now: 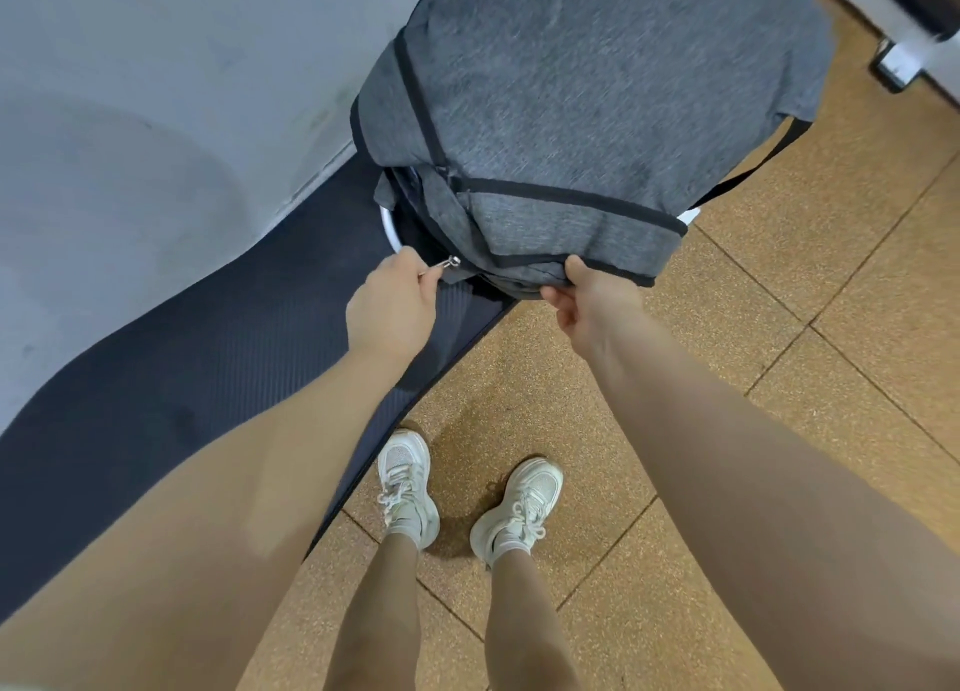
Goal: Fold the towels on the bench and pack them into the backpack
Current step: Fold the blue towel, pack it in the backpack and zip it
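Head-worn view, steeply downward, close over backpack (571, 118)

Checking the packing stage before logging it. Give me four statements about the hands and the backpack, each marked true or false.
1. The left hand pinches the metal zipper pull. True.
2. The right hand hangs free of the backpack. False: it grips the bag's near edge.
3. The backpack is grey with black trim. True.
4. A towel lies spread on the black mat. False: no towel shows on it.
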A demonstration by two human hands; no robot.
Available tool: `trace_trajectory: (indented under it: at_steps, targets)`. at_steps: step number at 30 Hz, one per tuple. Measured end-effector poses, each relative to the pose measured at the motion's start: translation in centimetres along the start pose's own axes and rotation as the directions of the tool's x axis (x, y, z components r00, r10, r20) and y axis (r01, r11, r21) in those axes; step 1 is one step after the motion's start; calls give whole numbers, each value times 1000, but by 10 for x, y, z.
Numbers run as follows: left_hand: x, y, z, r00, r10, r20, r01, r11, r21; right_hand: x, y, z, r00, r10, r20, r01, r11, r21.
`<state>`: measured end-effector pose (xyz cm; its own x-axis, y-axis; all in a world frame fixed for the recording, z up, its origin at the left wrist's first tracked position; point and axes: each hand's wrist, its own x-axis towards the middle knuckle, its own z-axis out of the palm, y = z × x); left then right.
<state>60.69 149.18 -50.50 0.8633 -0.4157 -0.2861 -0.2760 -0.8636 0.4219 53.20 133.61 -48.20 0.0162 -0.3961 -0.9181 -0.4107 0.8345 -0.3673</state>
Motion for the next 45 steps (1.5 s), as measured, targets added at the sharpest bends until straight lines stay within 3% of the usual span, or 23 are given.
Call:
trace_trajectory:
  at_steps: [8, 12, 15, 16, 17, 18, 19, 20, 21, 22, 23, 24, 26, 29, 30, 33, 37, 39, 42, 45]
  targets:
    - [43, -1, -27, 964, -257, -70, 231, 939, -256, -12, -5, -10, 997, -20, 79, 27, 995, -97]
    - [41, 5, -38, 1000, -4, -8, 3, 984, -178, -24, -8, -14, 997, -16, 75, 30, 981, -190]
    - [36, -10, -54, 991, 115, 67, -103, 982, -157, -53, -9, -13, 961, 179, 210, -71, 897, -437]
    - [37, -13, -59, 987, 133, 89, -117, 980, -161, -65, -9, -8, 954, 189, 232, -27, 827, -562]
    - [40, -13, -65, 983, 150, 106, -131, 978, -165, -78, -9, 1, 961, 118, 250, 88, 727, -681]
    - [42, -12, -70, 979, 165, 120, -144, 975, -171, -86, -10, 11, 955, -49, 294, 267, 574, -774]
    - [46, -11, -74, 975, 178, 132, -153, 971, -184, -92, -11, 22, 880, -268, 393, 468, 346, -813]
    - [50, -11, -76, 973, 188, 134, -158, 966, -206, -93, -14, 34, 711, -458, 533, 619, 48, -784]
    - [54, -12, -77, 973, 189, 131, -155, 960, -233, -90, -19, 46, 495, -554, 670, 669, -249, -700]
    - [59, -16, -77, 975, 183, 126, -144, 952, -269, -84, -24, 57, 268, -575, 773, 629, -503, -592]
    - [63, -21, -76, 975, 184, 122, -139, 941, -308, -75, -30, 68, 79, -546, 834, 530, -685, -499]
    - [67, -26, -74, 974, 195, 112, -145, 927, -345, -66, -38, 80, -22, -487, 873, 429, -793, -432]
    - [73, -32, -68, 975, 210, 77, -161, 899, -408, -49, -51, 102, -33, -299, 954, 332, -903, -272]
    - [83, -37, -57, 994, 107, -13, -99, 866, -490, -31, -68, 130, 31, 3, 1000, 295, -955, -7]
    - [83, -37, -55, 999, 33, -32, -45, 829, -558, -30, -72, 137, 89, 50, 995, 321, -947, 19]
    - [81, -31, -49, 976, -210, 60, 165, 531, -831, -27, -76, 152, 196, 81, 977, 444, -896, -15]
    - [72, -18, -49, 944, -285, 167, 234, 223, -946, -23, -80, 167, 131, 99, 987, 506, -862, 19]
    - [65, -13, -47, 914, -332, 235, 288, 118, -950, -21, -81, 170, 65, 158, 985, 475, -873, 109]
    - [60, -2, -41, 874, -268, 406, 463, 202, -863, -22, -85, 172, 3, 209, 978, 478, -859, 182]
    - [63, 11, -38, 873, -248, 420, 463, 148, -874, -27, -91, 178, -21, 313, 950, 505, -816, 280]
